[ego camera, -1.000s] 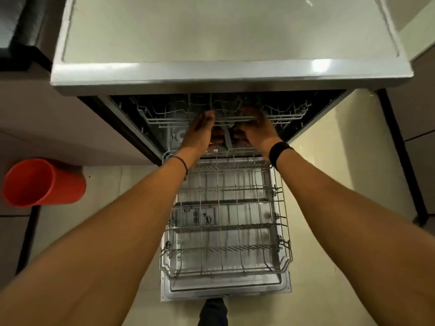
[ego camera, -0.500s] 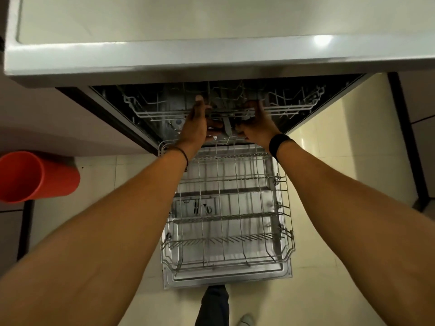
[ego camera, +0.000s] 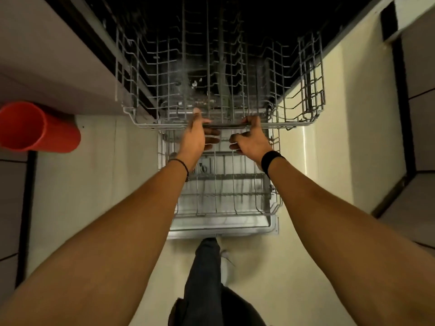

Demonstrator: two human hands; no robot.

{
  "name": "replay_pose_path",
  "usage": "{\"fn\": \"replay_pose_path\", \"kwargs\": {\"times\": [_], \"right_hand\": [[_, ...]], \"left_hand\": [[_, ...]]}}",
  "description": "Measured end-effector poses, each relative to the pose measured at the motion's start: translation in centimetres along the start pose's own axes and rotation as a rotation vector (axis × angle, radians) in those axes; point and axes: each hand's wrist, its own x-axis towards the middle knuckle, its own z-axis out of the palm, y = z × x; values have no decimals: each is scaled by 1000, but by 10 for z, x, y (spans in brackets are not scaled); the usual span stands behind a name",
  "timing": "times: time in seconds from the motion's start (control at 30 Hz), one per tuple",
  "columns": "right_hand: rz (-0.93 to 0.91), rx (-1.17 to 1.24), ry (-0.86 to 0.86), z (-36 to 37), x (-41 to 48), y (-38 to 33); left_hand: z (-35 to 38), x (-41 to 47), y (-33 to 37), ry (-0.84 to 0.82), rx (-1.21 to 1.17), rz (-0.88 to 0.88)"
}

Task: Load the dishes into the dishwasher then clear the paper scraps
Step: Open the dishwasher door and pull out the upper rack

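The dishwasher stands open below me. Its upper wire rack point(ego camera: 303, 90) is slid out over the lower wire rack point(ego camera: 226, 196), which rests on the lowered door point(ego camera: 221, 228). Both racks hold no dishes. My left hand point(ego camera: 195, 140) grips the front bar of the upper rack, thumb over the top and fingers curled beneath. My right hand point(ego camera: 249, 140) grips the same bar just to the right, a black band on its wrist. No dishes or paper scraps show in view.
An orange bin point(ego camera: 35, 128) stands on the floor at the left, against the cabinet front point(ego camera: 47, 67). Cream floor tiles point(ego camera: 329, 161) lie on both sides of the door. My leg point(ego camera: 204, 274) and shoe are just behind the door's edge.
Both hands have pulled the upper rack out of the dishwasher toward me. The countertop has left the view as my head tipped down and moved closer.
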Motion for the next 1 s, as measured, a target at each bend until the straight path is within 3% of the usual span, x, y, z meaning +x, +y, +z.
{"fn": "replay_pose_path", "kwargs": {"times": [0.2, 0.5, 0.83, 1.0], "right_hand": [[16, -12, -5, -12, -54, 38], [25, -130, -55, 0, -84, 48], [104, -5, -68, 32, -179, 143], [147, 21, -59, 33, -200, 150]], "left_hand": [[2, -54, -44, -56, 64, 0], [-10, -65, -62, 7, 176, -6], [-30, -153, -157, 94, 17, -131], [-28, -177, -168, 83, -24, -112]]}}
